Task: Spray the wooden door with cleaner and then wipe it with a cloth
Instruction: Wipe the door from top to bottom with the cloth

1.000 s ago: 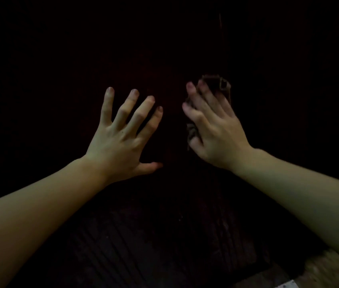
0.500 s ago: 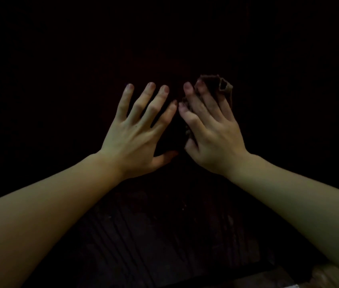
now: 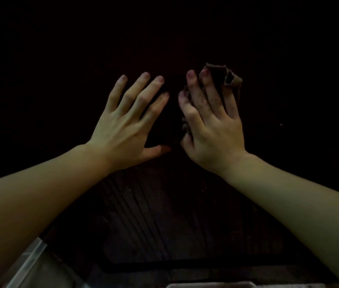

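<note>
We have both hands up against the wooden door (image 3: 164, 215), side by side and near each other. Our left hand (image 3: 127, 125) lies flat on it, fingers spread. Just to its right, our right hand (image 3: 212, 129) presses the cloth (image 3: 234, 80) against the door, cloth edges showing above and beside the fingers.

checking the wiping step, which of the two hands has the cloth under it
The right hand: its fingers press the brown cloth on the door. The left hand is spread bare.
</note>
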Available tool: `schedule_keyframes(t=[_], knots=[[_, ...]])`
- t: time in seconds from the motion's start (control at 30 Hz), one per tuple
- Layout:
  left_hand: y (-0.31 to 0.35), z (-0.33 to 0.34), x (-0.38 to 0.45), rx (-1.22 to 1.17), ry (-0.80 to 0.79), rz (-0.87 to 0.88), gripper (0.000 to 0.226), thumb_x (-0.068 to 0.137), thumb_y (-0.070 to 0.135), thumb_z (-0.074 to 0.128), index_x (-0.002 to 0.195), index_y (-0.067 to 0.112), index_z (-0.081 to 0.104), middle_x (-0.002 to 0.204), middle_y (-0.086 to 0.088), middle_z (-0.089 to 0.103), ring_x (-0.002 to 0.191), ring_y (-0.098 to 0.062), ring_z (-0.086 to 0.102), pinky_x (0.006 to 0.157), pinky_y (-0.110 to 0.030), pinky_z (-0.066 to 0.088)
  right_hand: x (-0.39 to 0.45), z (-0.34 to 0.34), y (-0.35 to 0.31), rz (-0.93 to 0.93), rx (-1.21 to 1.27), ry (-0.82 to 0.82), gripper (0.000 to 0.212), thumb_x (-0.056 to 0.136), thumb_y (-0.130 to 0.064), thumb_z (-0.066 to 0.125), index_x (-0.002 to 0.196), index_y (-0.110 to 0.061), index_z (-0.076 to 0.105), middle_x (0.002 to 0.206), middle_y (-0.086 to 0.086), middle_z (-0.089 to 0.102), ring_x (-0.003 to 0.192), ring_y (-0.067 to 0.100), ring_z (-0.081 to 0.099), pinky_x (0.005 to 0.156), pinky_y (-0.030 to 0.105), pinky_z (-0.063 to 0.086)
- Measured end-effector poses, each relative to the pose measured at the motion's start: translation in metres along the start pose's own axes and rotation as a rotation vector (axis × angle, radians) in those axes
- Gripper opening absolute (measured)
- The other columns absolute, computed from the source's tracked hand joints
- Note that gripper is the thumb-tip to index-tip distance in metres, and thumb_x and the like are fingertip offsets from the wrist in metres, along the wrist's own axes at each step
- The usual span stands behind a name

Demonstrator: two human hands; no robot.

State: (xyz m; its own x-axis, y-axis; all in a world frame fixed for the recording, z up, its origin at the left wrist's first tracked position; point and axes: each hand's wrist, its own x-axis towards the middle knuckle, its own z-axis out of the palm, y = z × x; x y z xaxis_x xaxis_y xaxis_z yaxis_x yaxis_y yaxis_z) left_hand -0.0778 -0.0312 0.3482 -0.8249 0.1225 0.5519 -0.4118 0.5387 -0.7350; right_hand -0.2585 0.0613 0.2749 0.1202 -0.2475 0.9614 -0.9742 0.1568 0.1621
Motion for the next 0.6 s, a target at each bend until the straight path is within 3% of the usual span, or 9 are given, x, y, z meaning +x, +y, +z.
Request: schedule_keyframes(t=[0.17,0.4,0.6], knots=[[-0.002,-0.006,-0.002,0.042,-0.062,0.018,0.096,0.080,0.070,0.053,0.148,0.006,0.030,0.155,-0.018,0.018,0.145,-0.038,0.016,0.115,-0.061,0.017,-0.050,0.003,0.008,-0.168,-0.015,-0.119,0.056,0.083,-0.026,0.056,0.136,-0.008,0.055,0.154,0.016,0.033,0.145,0.033,0.027,0.118,0.051,0.019],[-0.001,-0.008,-0.003,0.040,-0.108,0.044,0.103,0.077,0.077,0.047,0.149,0.006,0.025,0.157,-0.017,0.015,0.145,-0.038,0.013,0.116,-0.061,0.014,0.003,0.000,-0.007,-0.011,0.046,-0.010,0.049,0.097,-0.032,0.039,0.136,-0.007,0.054,0.154,0.016,0.035,0.145,0.034,0.027,0.119,0.053,0.018],[-0.006,-0.004,-0.019,-0.001,-0.078,0.019,0.107,0.078,0.078,0.047,0.150,0.004,0.022,0.157,-0.018,0.014,0.146,-0.035,0.014,0.118,-0.056,0.014,-0.055,0.011,-0.007,-0.158,-0.014,-0.122,0.058,0.083,-0.027,0.057,0.138,-0.008,0.052,0.155,0.016,0.031,0.146,0.034,0.025,0.118,0.054,0.019]])
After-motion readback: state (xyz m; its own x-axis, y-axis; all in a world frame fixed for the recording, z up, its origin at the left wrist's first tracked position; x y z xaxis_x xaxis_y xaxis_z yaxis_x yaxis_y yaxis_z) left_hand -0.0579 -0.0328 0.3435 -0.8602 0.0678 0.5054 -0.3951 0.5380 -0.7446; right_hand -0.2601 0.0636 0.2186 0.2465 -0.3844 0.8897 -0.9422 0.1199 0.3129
